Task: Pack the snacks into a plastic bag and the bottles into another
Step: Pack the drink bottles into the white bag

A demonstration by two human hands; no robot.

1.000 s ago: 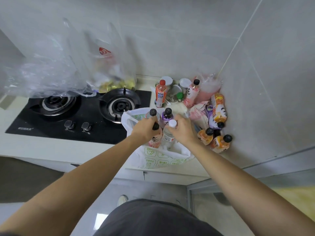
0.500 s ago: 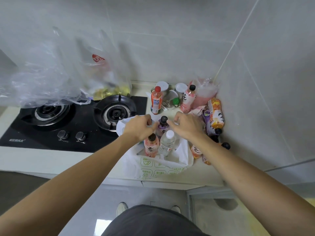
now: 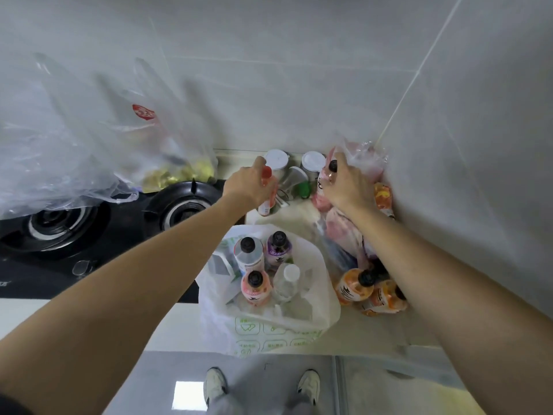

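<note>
Your left hand (image 3: pixel 250 185) gripped the red-capped bottle (image 3: pixel 267 191) and your right hand (image 3: pixel 348 187) the black-capped pink bottle (image 3: pixel 324 182) near the counter's (image 3: pixel 191 320) back edge, behind the white bag (image 3: pixel 269 319) holding four upright bottles.

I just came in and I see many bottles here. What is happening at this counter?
A person is packing bottles into a white plastic bag that stands open on the counter by the stove. Four bottles already stand inside it. The left hand grips a red-capped bottle and the right hand grips a black-capped pink bottle, both at the back of the counter. Two orange bottles wait beside the bag.
</note>
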